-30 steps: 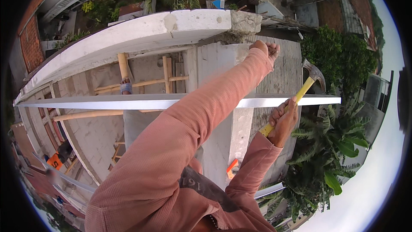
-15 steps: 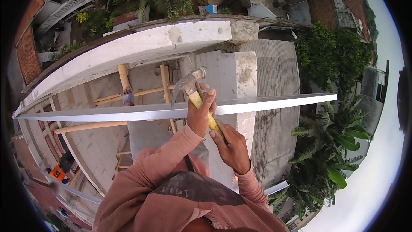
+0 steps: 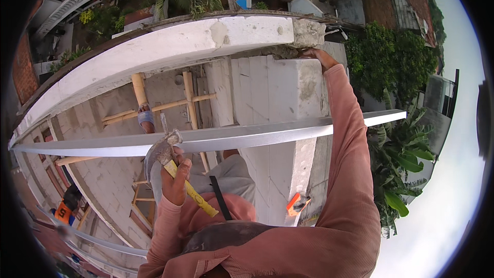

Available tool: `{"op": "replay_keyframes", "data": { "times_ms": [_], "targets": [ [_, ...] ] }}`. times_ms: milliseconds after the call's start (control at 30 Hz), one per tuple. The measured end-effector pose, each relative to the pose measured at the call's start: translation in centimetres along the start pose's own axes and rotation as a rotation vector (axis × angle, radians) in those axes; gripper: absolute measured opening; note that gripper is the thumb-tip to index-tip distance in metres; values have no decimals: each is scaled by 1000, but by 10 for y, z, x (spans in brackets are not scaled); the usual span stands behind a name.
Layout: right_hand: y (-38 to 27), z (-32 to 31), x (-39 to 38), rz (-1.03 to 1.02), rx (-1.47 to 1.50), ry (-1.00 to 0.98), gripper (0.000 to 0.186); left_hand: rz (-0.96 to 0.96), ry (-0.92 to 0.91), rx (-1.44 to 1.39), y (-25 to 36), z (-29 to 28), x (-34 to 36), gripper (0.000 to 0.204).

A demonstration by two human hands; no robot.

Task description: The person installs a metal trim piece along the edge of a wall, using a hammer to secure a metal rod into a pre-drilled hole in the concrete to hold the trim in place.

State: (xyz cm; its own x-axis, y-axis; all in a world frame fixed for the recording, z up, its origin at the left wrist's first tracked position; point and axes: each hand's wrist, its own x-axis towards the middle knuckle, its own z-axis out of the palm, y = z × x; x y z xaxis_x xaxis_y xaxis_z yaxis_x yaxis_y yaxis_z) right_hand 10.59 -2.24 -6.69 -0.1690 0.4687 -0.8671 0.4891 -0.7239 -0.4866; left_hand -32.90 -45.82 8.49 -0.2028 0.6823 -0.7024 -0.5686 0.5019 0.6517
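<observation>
My left hand [image 3: 175,183] is closed round a claw hammer [image 3: 195,190] with a yellow handle and worn metal head. A slim grey metal piece [image 3: 163,119] pokes up behind the head, apparently in the same grip. Just beyond it, a long silver metal beam [image 3: 247,137] crosses the view and passes under my right forearm. My right hand [image 3: 317,55] reaches far forward to the rough concrete corner [image 3: 309,31], fingers stretched over the edge of the white block wall [image 3: 267,92]; its fingertips are small and hard to make out.
Beyond lie a white parapet [image 3: 247,33] with a drop to yards and trees. Bamboo poles [image 3: 188,92] and a sandalled foot [image 3: 145,118] are below on the left. An orange tool [image 3: 296,203] rests on the wall at right. A person in orange [image 3: 67,207] is at lower left.
The hammer has passed from my right hand to my left and moved down and left. My right hand has let it go and now reaches up to the corner, where my left was earlier.
</observation>
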Motion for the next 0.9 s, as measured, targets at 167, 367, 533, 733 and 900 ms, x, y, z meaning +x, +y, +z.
{"op": "replay_keyframes", "data": {
  "times_ms": [167,367,533,733,900],
  "targets": [
    [-53,77,-64,-43,209,-228,40,-20,73,-21,-14,-14,-6,31],
    [-22,34,-43,-141,265,-43,36,3,-8,13,-5,-1,-6,34],
    [-64,57,-29,-15,-391,-7,39,-30,4,70,-4,-7,-7,38],
    [-100,135,-38,71,-1239,-24,74,-36,35,83,-12,-19,-8,38],
    [-116,161,-87,-122,-1278,-188,76,52,13,50,-9,-22,-8,37]
  ]
}}
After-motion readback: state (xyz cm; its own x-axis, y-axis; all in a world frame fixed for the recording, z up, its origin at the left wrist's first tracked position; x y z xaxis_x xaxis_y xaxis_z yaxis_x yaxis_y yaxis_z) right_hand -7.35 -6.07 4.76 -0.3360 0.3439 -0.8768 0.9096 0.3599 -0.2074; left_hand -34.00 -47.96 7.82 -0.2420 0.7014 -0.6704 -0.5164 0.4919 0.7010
